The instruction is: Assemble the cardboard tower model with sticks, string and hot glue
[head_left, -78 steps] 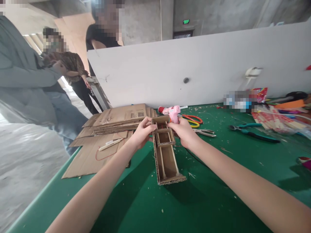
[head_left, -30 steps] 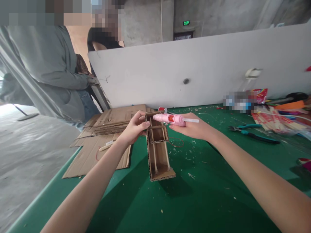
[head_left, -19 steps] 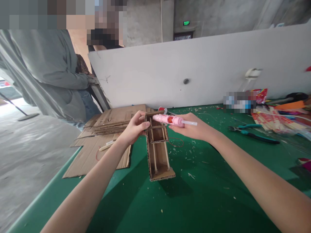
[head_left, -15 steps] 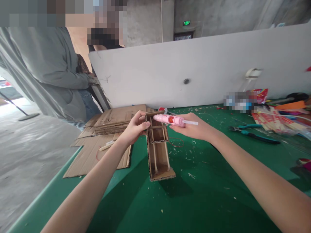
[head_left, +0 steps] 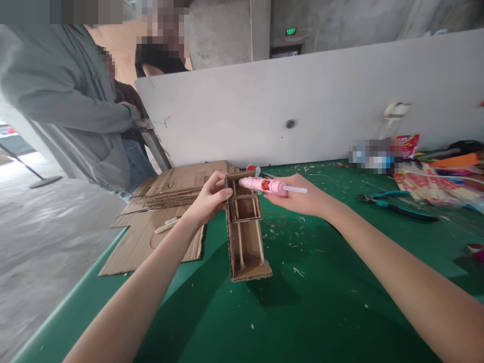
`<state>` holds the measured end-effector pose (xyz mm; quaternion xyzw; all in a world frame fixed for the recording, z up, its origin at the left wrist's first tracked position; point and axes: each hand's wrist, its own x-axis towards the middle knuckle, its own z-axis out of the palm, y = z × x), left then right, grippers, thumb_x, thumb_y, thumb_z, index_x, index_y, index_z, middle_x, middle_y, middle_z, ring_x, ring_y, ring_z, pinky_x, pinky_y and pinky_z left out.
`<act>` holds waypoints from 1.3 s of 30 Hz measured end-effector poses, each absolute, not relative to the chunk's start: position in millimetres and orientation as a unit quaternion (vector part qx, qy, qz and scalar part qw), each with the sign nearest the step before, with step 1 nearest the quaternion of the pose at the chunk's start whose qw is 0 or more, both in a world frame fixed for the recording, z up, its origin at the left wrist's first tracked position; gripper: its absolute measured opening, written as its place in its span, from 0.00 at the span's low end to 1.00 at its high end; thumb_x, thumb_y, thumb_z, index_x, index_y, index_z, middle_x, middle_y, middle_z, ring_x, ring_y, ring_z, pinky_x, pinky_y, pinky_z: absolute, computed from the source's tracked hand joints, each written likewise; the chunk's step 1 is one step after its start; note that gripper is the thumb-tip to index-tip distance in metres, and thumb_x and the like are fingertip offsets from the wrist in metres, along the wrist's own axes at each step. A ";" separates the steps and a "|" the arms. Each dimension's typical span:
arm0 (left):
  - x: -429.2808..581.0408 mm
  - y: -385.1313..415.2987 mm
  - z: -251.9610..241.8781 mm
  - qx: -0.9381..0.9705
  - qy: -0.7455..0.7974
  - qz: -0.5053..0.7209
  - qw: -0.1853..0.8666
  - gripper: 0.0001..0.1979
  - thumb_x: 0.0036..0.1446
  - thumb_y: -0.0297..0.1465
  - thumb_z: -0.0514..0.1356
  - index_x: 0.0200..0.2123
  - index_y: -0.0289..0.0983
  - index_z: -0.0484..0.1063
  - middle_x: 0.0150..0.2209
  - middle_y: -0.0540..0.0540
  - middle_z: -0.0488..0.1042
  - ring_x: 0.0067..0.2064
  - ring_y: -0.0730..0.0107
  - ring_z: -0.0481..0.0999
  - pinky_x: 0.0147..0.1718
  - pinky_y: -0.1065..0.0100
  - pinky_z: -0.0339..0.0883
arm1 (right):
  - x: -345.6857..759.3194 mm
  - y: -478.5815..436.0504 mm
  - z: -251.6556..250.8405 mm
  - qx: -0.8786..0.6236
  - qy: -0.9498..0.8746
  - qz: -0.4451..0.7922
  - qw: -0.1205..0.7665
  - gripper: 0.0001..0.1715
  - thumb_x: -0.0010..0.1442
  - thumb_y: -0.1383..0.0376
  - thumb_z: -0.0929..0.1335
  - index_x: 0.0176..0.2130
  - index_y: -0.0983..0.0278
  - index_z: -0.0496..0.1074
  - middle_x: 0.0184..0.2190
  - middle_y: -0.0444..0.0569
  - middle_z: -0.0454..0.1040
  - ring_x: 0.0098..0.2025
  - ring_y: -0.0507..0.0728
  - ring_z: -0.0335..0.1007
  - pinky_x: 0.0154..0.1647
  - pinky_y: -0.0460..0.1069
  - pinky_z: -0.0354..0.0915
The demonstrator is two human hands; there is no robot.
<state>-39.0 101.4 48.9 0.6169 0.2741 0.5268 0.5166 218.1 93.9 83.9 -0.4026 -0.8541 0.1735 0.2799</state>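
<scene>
My left hand (head_left: 215, 198) is closed on the upper left edge of a narrow cardboard frame (head_left: 247, 239), thumb on the near side. Two thin sticks run along the frame's length, passing a small cardboard box piece (head_left: 247, 208) near its upper end. In my right hand (head_left: 293, 194) is a pink hot glue gun (head_left: 266, 186), a clear glue stick poking out of its back. The gun points left into the frame's top end; its tip is hard to make out there. My right fingers are mostly hidden behind the gun.
Cardboard sheets (head_left: 177, 186) are stacked at the left. Teal-handled pliers (head_left: 397, 205) lie at the right, by packets of sticks (head_left: 427, 184). A white panel (head_left: 234, 116) borders the green table (head_left: 302, 312). A person in a grey jacket (head_left: 71, 101) stands beyond the left edge.
My hands, the cardboard frame and the glue gun stay nearly in place. The person in the grey jacket has shifted slightly.
</scene>
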 end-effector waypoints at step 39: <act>-30.1 96.7 46.8 0.546 0.273 0.558 0.563 0.25 0.43 0.42 0.71 0.41 0.41 0.65 0.37 0.50 0.77 0.41 0.59 0.79 0.41 0.61 0.73 | 222.7 96.9 83.4 -0.396 -0.860 0.175 0.270 0.09 0.57 0.59 0.66 0.30 0.62 0.70 0.23 0.41 0.67 0.25 0.50 0.56 0.27 0.49 0.54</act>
